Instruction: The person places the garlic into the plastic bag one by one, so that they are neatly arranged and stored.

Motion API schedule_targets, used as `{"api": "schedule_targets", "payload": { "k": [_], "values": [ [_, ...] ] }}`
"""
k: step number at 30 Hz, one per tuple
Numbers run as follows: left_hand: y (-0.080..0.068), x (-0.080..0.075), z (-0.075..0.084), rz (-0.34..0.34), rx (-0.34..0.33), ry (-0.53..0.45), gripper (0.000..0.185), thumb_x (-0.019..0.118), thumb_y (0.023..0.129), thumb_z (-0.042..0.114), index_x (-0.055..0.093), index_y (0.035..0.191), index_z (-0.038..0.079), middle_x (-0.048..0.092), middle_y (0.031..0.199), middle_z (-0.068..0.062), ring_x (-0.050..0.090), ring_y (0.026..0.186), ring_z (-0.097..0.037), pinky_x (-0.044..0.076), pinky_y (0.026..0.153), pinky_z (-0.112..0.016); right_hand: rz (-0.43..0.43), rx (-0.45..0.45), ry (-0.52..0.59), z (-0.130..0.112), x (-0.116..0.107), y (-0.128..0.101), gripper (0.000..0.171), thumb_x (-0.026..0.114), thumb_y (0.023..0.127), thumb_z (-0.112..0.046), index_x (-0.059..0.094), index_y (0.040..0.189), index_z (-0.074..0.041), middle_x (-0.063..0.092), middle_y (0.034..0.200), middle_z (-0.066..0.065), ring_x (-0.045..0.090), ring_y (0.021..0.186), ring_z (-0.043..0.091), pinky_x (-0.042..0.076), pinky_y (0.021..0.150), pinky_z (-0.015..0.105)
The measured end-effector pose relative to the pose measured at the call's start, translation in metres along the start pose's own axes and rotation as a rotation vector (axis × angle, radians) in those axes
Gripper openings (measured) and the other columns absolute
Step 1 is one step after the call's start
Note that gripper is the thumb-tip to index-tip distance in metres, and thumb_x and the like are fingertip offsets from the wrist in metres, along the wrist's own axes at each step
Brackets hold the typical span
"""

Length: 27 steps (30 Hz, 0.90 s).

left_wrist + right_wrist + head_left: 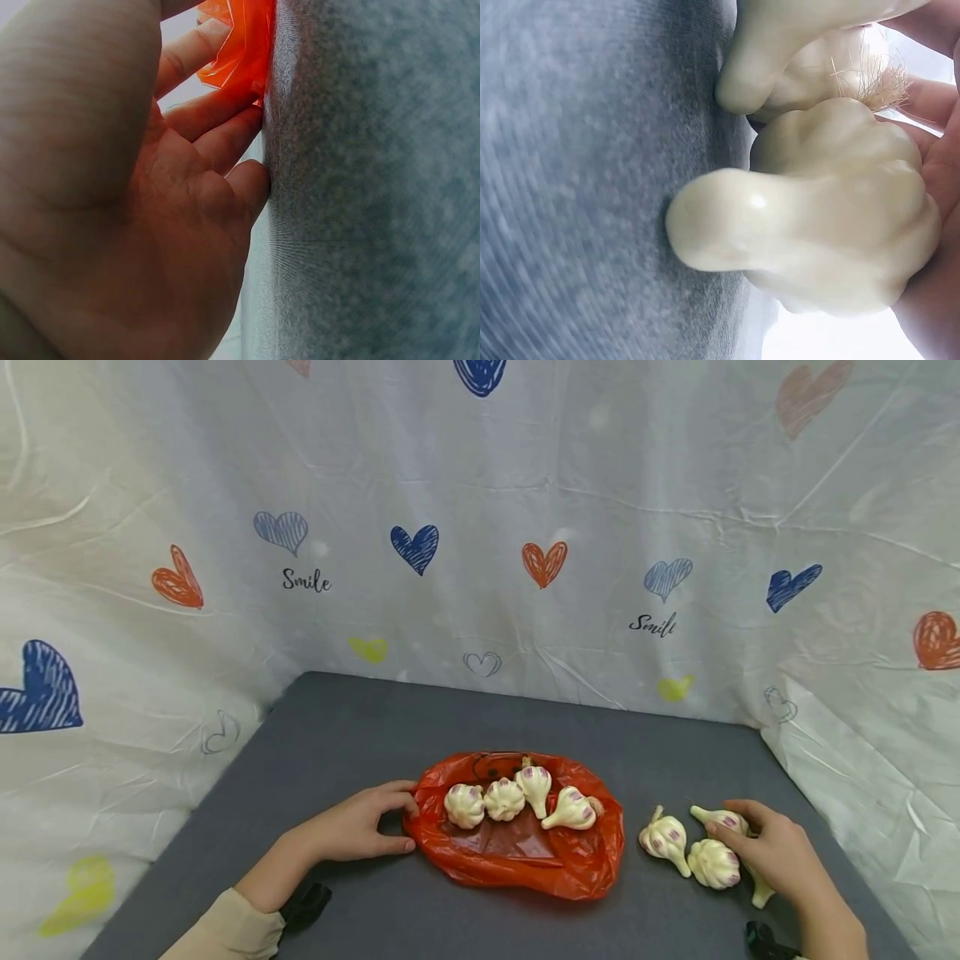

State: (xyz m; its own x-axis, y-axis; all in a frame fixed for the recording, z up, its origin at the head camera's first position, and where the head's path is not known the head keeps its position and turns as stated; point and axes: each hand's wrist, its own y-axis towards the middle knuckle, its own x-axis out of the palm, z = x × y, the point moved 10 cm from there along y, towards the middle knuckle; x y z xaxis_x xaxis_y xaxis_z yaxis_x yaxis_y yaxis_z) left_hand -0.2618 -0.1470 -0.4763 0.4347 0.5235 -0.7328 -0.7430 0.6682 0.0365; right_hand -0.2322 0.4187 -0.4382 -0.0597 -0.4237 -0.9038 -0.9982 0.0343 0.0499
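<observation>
A red plastic bag (517,877) lies spread open on the dark table, with several garlic bulbs (504,799) in it. My left hand (363,822) rests at its left edge, thumb and fingers apart and the fingertips touching the film (251,37). To the right of the bag, several more bulbs lie in a cluster. My right hand (776,847) reaches over it and grips the rear bulb (722,818) between thumb and fingers. One bulb (663,839) lies left of the hand, another (715,864) just in front. A bulb (817,232) lies close by the palm.
The grey table (360,710) has its back edge against a white curtain (480,610) printed with hearts. The curtain also hangs along both sides. A dark strap (306,906) sits at the left wrist.
</observation>
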Motion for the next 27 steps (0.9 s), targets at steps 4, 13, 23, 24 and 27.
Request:
{"api": "schedule_targets", "payload": {
  "k": [4, 13, 23, 24, 27],
  "values": [
    [0.0014, 0.0001, 0.0004, -0.002, 0.000, 0.000, 0.026, 0.079, 0.100, 0.052, 0.069, 0.118, 0.036, 0.045, 0.168, -0.012, 0.044, 0.154, -0.040, 0.043, 0.117, -0.065, 0.002, 0.012, 0.005, -0.0003, 0.0007, -0.0007, 0.076, 0.070, 0.104, -0.058, 0.062, 0.144, 0.007, 0.069, 0.131, 0.032, 0.068, 0.112, 0.048, 0.056, 0.085, 0.063],
    [0.0032, -0.0009, 0.0014, -0.006, 0.002, 0.010, 0.026, 0.080, 0.100, 0.052, 0.069, 0.118, 0.036, 0.045, 0.168, -0.013, 0.045, 0.154, -0.040, 0.043, 0.117, -0.065, 0.019, 0.023, 0.011, -0.0018, -0.0007, -0.0029, 0.077, 0.070, 0.104, -0.059, 0.061, 0.145, 0.005, 0.064, 0.139, 0.035, 0.065, 0.117, 0.053, 0.055, 0.087, 0.065],
    [0.0032, -0.0022, 0.0044, 0.002, 0.018, 0.024, 0.024, 0.081, 0.100, 0.049, 0.069, 0.116, 0.035, 0.047, 0.167, -0.012, 0.047, 0.152, -0.038, 0.043, 0.117, -0.064, -0.012, 0.051, 0.020, -0.0028, 0.0028, -0.0006, 0.080, 0.068, 0.104, -0.062, 0.059, 0.147, 0.005, 0.069, 0.128, 0.027, 0.068, 0.106, 0.040, 0.057, 0.080, 0.056],
    [0.0030, -0.0020, 0.0042, 0.002, 0.017, 0.022, 0.024, 0.081, 0.100, 0.048, 0.069, 0.115, 0.035, 0.047, 0.167, -0.012, 0.046, 0.153, -0.038, 0.043, 0.117, -0.065, -0.013, 0.052, 0.020, -0.0037, 0.0027, 0.0001, 0.080, 0.068, 0.104, -0.062, 0.059, 0.148, 0.005, 0.070, 0.125, 0.025, 0.068, 0.104, 0.037, 0.057, 0.079, 0.054],
    [0.0022, -0.0011, 0.0030, 0.000, 0.010, 0.015, 0.024, 0.081, 0.100, 0.048, 0.069, 0.116, 0.035, 0.046, 0.167, -0.013, 0.045, 0.153, -0.039, 0.042, 0.117, -0.065, -0.014, 0.051, 0.016, -0.0067, 0.0026, 0.0014, 0.080, 0.068, 0.104, -0.063, 0.059, 0.148, 0.003, 0.072, 0.117, 0.017, 0.066, 0.098, 0.031, 0.056, 0.076, 0.051]
  ]
}}
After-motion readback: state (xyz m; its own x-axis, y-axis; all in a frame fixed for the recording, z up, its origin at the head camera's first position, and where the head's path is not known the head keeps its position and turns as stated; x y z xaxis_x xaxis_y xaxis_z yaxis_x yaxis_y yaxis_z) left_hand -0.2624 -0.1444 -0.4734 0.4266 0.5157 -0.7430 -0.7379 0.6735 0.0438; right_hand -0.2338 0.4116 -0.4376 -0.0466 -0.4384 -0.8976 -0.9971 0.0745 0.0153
